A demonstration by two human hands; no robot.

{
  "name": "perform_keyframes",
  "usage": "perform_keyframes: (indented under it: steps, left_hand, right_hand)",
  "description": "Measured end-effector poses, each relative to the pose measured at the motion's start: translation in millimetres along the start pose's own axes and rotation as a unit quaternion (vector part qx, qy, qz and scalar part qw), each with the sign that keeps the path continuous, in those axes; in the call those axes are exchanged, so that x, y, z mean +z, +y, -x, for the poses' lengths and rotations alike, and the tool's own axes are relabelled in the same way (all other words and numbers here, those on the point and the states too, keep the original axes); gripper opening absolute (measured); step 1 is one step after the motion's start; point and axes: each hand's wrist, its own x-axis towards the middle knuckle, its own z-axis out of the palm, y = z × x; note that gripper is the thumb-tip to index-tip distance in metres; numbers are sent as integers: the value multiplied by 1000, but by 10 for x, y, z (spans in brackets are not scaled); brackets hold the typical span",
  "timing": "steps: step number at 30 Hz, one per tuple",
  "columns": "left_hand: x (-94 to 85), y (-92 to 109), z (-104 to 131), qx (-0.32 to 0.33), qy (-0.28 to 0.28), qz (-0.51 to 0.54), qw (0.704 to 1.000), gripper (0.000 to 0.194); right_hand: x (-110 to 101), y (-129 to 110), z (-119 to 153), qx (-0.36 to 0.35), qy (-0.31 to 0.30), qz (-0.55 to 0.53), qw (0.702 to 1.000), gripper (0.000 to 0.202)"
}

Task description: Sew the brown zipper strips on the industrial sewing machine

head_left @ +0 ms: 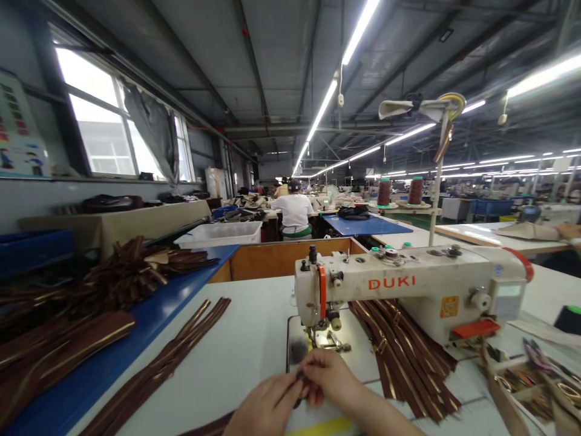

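Note:
My left hand (267, 402) and my right hand (331, 378) meet at the front of the sewing machine (399, 284), just below its needle area. Fingertips of both hands are pinched together on a small dark piece (299, 378), mostly covered by them. A brown zipper strip (209, 425) comes in from the lower left and runs under my left hand; the piece looks like its end. To the right of my right hand, a bundle of brown zippers (408, 357) with gold teeth lies under the machine arm. More brown zipper strips (158, 369) lie on the left of the table.
A blue bench (158, 315) at the left bears piles of brown strips (122, 272). An open box (526, 387) of metal rings and scissors stands at right. Thread cones (384, 192) stand behind the machine. Ahead, a person in white (293, 212) sits facing away.

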Motion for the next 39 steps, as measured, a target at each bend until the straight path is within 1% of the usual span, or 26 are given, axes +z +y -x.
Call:
perform_keyframes:
  steps: [2,5,7,9,10,12,14,16,18,20,23,25,28,31,36,39]
  left_hand:
    - [99,44,-130,9,-4,15,1000,34]
    - [196,51,-186,-15,-39,54,998,23]
    - [228,42,-181,-45,-50,85,994,20]
    - [243,34,-174,-72,-51,119,989,23]
    - [247,30,-172,-85,-48,134,986,25]
    - [251,26,-176,-107,-41,154,981,30]
    - [254,25,-186,-121,-37,164,978,29]
    - [259,29,-198,-132,-40,170,976,24]
    - [259,36,-212,-145,-46,172,973,22]
    - [251,45,-227,-156,-46,171,972,22]
    - [224,59,-251,-162,-48,175,970,22]
    - [202,65,-260,-162,-53,173,970,21]
    - [175,73,-259,-173,-66,162,969,20]
    - [156,79,-252,-190,-70,175,963,19]
    - [127,70,-262,-236,-63,213,946,20]
    - [105,54,-274,-269,-72,239,930,21]
  right_hand:
    - [-24,-5,-2,8,-3,-9,1000,35]
    - [-40,-27,-3,33,-1,-5,999,34]
    - [-48,-58,9,54,6,23,998,30]
    - [-71,-101,51,51,20,71,996,24]
    - [-91,-124,84,32,33,104,994,21]
    - [-145,-164,171,-45,69,188,979,17]
    - [-200,-182,265,-133,99,271,948,16]
    - [-236,-174,338,-193,101,329,919,17]
    - [-246,-148,374,-226,79,372,897,21]
    - [-244,-116,374,-251,64,411,874,19]
    - [-250,-76,335,-273,65,441,853,15]
    - [-266,-59,312,-276,72,443,850,14]
    - [-287,-57,303,-268,86,435,855,11]
    - [-294,-78,314,-260,88,431,860,13]
    - [-301,-102,318,-239,87,434,864,15]
    - [-301,-103,314,-227,93,433,867,15]
